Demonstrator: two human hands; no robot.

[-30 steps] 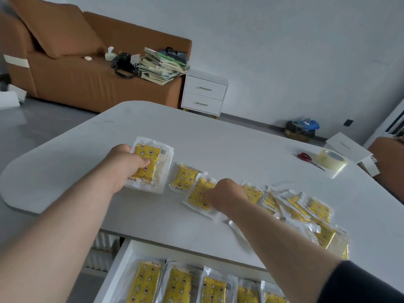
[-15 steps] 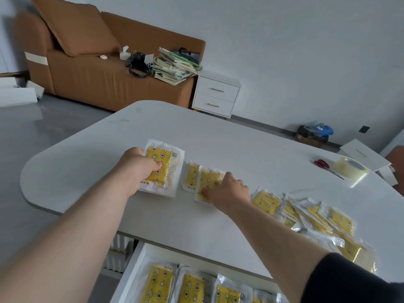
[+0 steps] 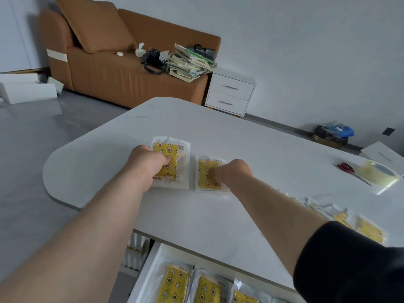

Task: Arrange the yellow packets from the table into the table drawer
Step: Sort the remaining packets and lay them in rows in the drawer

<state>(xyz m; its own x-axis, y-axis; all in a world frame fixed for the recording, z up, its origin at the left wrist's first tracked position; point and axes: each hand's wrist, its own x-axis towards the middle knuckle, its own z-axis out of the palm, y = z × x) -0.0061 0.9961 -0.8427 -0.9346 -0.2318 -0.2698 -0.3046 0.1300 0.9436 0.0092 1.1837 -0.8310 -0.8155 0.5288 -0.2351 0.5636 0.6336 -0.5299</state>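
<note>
Since half a second ago your right hand (image 3: 234,173) has drawn its two loose packets into one small pile (image 3: 206,173), now just beside the bigger pile (image 3: 177,156) under your left hand (image 3: 148,165). The slick wrappers are the risk: lift either pile by one edge and the lower packets could fan out or slide off the table (image 3: 218,132), short of the open drawer (image 3: 156,261) below. Your left fingers curl over the bigger pile's near-left edge, gripping it. Your right fingers bend down onto the small pile, but whether they pinch or merely press cannot be told. Both forearms reach straight out.
</note>
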